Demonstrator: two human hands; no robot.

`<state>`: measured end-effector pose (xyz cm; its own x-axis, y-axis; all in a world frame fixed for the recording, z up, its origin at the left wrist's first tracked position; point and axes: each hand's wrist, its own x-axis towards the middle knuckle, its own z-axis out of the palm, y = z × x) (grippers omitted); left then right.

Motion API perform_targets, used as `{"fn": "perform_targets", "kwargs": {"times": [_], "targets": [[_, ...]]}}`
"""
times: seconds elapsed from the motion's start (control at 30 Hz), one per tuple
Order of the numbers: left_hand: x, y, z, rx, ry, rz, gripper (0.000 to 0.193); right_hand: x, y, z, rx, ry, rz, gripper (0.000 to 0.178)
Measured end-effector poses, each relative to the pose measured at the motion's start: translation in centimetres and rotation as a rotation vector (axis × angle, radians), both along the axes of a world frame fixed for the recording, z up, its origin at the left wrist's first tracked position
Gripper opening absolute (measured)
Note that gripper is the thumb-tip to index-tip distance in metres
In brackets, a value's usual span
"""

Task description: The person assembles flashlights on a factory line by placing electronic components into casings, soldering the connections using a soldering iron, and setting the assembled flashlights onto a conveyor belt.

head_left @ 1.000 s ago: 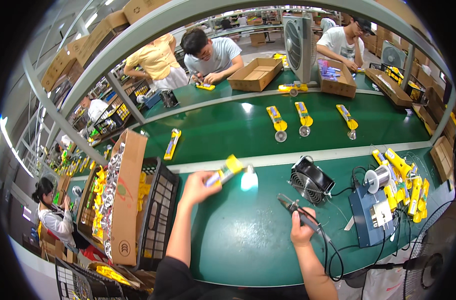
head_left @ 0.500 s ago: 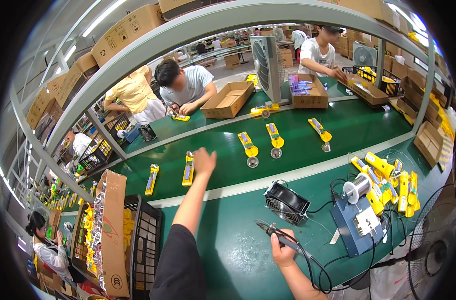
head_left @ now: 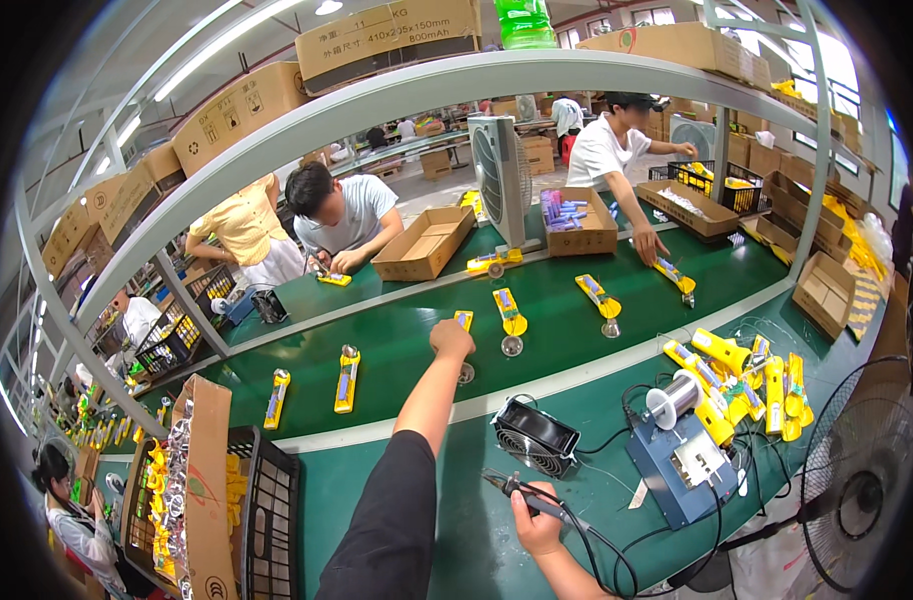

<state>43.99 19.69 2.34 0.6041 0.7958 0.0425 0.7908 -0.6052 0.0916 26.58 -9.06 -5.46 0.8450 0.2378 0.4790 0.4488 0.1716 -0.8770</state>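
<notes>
While the right hand (head_left: 539, 524) wraps its fingers around a soldering iron (head_left: 549, 508), the left hand (head_left: 453, 341) covers part of a yellow flashlight body (head_left: 464, 318) on the green conveyor belt (head_left: 405, 335); whether its curled fingers grip it, I cannot tell.

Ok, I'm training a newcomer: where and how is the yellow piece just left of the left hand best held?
Probably pinch the yellow piece across its middle, from above on the near side, gripping its long edges. It lies flat and narrow, with green surface along both edges; holding there avoids the shiny part at its far end.
</notes>
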Motion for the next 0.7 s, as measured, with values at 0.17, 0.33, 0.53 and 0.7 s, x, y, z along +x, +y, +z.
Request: {"fn": "perform_targets", "kwargs": {"times": [0.17,0.33,0.53,0.7], "targets": [[-6.3,2.7,0.3,0.131,0.030,-0.080,0.043,-0.1,0.1,0.4,0.039,0.042,0.047,0.014],[-15.6,2.7,1.8,0.126,0.208,-0.349,0.042,0.3,0.2,0.2,0.087,0.006,-0.012,0.016],[-24.4,-1.5,2.6,0.078,0.145,-0.867,0.032,0.6,0.5,0.0,0.126,0.071,-0.012,0.015],[-28.3,-6.9,1.9,-0.002,0.280,-1.320,0.027,1.2,1.4,-1.0,0.250,0.009,-0.070,0.016]]}}
